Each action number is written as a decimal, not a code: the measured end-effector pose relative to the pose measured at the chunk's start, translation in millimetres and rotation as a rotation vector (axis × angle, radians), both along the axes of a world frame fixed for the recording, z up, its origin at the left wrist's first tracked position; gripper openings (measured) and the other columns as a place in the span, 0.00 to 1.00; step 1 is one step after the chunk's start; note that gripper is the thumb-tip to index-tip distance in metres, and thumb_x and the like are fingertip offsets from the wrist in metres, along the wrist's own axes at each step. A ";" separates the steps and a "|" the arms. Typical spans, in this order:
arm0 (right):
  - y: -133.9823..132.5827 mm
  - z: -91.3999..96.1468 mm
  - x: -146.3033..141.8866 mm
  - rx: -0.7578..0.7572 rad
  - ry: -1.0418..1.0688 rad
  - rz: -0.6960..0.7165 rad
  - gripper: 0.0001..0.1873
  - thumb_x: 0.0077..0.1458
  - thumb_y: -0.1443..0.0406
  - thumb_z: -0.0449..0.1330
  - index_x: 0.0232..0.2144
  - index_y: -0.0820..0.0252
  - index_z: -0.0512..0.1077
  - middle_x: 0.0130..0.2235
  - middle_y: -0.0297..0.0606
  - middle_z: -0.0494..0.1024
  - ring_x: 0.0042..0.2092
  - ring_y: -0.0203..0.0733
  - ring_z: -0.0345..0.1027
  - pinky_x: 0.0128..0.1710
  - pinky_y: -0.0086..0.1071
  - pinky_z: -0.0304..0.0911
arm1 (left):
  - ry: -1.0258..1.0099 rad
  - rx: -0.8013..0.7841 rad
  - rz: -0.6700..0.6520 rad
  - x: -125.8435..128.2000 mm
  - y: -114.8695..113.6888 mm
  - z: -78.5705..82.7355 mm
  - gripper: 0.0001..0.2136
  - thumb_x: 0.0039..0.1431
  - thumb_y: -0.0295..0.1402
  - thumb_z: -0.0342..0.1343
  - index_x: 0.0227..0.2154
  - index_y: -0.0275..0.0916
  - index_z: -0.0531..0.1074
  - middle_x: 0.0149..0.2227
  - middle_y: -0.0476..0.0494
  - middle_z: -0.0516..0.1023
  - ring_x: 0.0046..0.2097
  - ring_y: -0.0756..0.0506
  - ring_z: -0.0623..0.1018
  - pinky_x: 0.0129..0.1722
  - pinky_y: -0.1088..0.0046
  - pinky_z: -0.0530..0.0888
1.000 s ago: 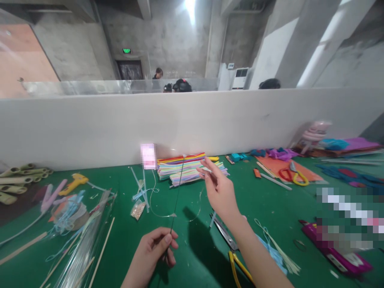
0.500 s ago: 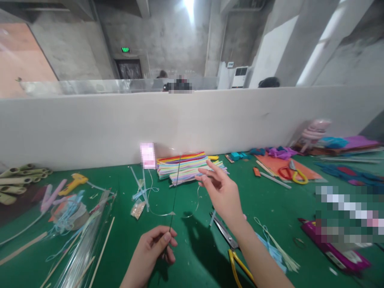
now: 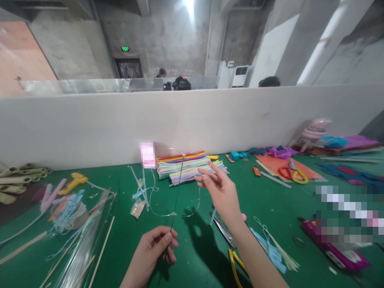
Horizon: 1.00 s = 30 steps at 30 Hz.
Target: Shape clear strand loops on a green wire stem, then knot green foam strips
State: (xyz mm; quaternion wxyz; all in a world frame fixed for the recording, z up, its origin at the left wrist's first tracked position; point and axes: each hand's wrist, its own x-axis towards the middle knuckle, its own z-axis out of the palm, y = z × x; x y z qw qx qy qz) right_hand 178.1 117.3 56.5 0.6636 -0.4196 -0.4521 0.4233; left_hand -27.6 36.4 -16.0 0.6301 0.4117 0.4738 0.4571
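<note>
My left hand [image 3: 156, 252] is low in the middle, pinching the lower end of a thin dark wire stem [image 3: 177, 192] that stands nearly upright over the green table [image 3: 120, 236]. My right hand [image 3: 220, 192] is raised to the right of the stem, thumb and forefinger pinched on a fine clear thread [image 3: 180, 214] that loops down past the stem; the other fingers are spread. Behind both lies a stack of coloured paper strips [image 3: 189, 166].
Yellow-handled scissors [image 3: 229, 244] lie under my right forearm, with pale blue and cream strips [image 3: 274, 248] beside them. Red-and-yellow scissors [image 3: 292, 174] rest on orange paper at right. A yellow glue gun [image 3: 73, 182], cellophane sleeves with sticks [image 3: 81, 244] and green rolls [image 3: 21, 176] are at left. A white partition [image 3: 192, 120] backs the table.
My right hand has dropped slightly and drifted a little toward the stem, drawing the thread loop with it. The left hand and the stem have stayed almost still.
</note>
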 end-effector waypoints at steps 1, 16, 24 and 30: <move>-1.2 1.4 0.5 -0.016 0.026 0.014 0.36 0.52 0.51 0.69 0.60 0.58 0.70 0.49 0.47 0.84 0.42 0.48 0.82 0.43 0.43 0.78 | -0.007 -0.002 0.003 0.7 -0.6 0.6 0.19 0.53 0.48 0.69 0.33 0.35 0.80 0.28 0.45 0.80 0.23 0.52 0.77 0.25 0.77 0.70; -52.6 -30.1 -39.9 -0.243 0.234 0.230 0.32 0.45 0.49 0.75 0.49 0.57 0.77 0.44 0.43 0.86 0.42 0.40 0.79 0.40 0.30 0.72 | -0.080 0.006 -0.045 6.1 -3.7 2.7 0.18 0.53 0.49 0.69 0.33 0.36 0.81 0.28 0.43 0.82 0.28 0.48 0.81 0.29 0.75 0.74; -71.3 -50.3 -64.8 -0.355 0.223 0.280 0.27 0.44 0.44 0.72 0.34 0.61 0.83 0.28 0.40 0.84 0.25 0.36 0.71 0.25 0.28 0.65 | 0.007 0.120 -0.096 -14.2 5.5 6.3 0.15 0.50 0.43 0.73 0.30 0.34 0.84 0.27 0.38 0.83 0.30 0.45 0.80 0.32 0.73 0.74; -87.8 -45.8 -47.9 -0.368 0.190 0.350 0.20 0.45 0.48 0.74 0.29 0.58 0.84 0.23 0.37 0.84 0.31 0.38 0.76 0.41 0.30 0.66 | -0.207 0.374 0.171 -74.6 31.4 52.7 0.37 0.40 0.66 0.64 0.51 0.49 0.79 0.49 0.44 0.82 0.51 0.39 0.80 0.50 0.65 0.78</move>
